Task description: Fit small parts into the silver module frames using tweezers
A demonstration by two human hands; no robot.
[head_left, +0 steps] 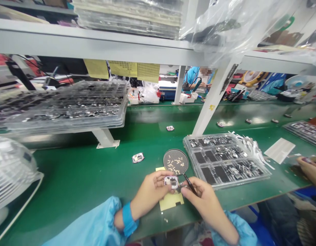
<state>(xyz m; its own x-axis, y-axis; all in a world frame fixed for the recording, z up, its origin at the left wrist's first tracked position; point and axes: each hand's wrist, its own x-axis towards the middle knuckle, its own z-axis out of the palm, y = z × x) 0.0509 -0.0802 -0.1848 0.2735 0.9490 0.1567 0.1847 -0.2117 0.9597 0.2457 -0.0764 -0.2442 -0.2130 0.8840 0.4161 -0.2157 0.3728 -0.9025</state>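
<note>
My left hand (153, 187) is closed on a small smartwatch-like housing (171, 182), white inside with a purplish rim, its thumb on the front. Close on its right, my right hand (202, 195) is closed around slim black tweezers (189, 184), their upper end pointing away from me. A small dark part (183, 186) shows by the right fingertips; whether they hold it is unclear. Beneath both hands lies a yellow paper (170, 202) on the green bench. Just beyond is a round dark perforated dish (165, 168) with small pale pieces (176, 163).
Similar housings lie on the bench, one to the left (137, 158) and one farther back (170, 128). A clear compartment tray (226, 160) of dark parts stands right, beside white strips (255, 150). A fan (13, 171) is at left. At right is another person's hand (308, 169).
</note>
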